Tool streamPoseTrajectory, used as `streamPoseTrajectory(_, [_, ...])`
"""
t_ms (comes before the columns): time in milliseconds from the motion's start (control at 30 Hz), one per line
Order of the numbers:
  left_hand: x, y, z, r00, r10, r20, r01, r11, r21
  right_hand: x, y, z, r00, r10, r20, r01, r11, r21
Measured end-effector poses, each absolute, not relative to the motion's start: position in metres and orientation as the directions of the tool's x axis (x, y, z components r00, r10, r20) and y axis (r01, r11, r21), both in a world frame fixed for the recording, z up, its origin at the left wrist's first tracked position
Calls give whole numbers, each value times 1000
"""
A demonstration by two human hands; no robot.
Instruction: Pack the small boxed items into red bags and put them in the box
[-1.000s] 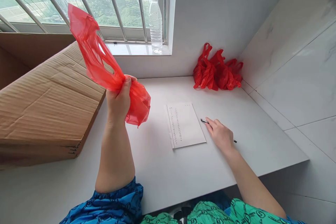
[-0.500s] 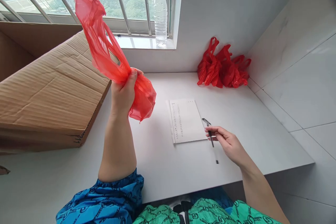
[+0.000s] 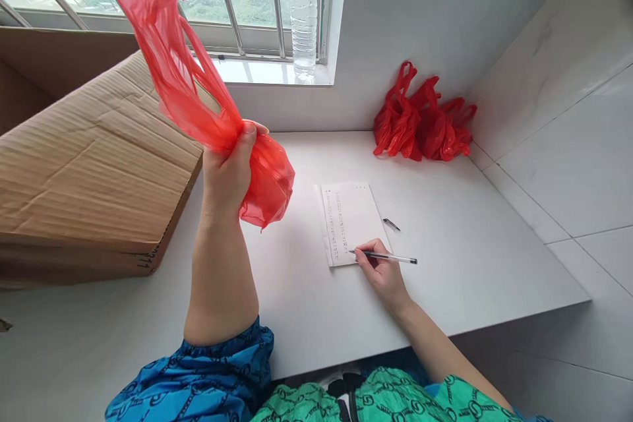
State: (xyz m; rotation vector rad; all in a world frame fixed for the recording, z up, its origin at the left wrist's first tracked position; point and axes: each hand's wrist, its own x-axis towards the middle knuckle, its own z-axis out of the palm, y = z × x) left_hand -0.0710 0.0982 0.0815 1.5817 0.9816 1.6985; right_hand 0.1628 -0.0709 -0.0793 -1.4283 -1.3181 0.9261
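Observation:
My left hand (image 3: 228,171) is raised above the white table (image 3: 494,264) and closed round a red plastic bag (image 3: 267,175); the bag's handles stick up and left past the window. My right hand (image 3: 378,270) rests on the table and grips a thin pen (image 3: 390,258), whose tip touches the lower right edge of a printed paper sheet (image 3: 349,221). A small dark pen cap (image 3: 391,224) lies on the table just right of the sheet.
A large cardboard box (image 3: 93,165) lies at the left on the table. A pile of red plastic bags (image 3: 422,125) sits in the back right corner against the tiled wall. A clear water bottle (image 3: 303,13) stands on the window sill.
My right hand has picked the pen up from beside the sheet, turned it and brought its tip onto the paper. The pen cap stayed on the table. My left hand kept the bag raised.

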Motion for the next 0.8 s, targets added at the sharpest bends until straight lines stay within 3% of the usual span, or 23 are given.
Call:
streamPoseTrajectory(433, [-66,103,78,-72,834,547,61,-544,837,161,-69,-81,48,995,83,385,58,-921])
streamPoseTrajectory(800, [-64,102,78,-63,861,505,110,-497,861,161,-69,-81,66,993,102,370,71,-926])
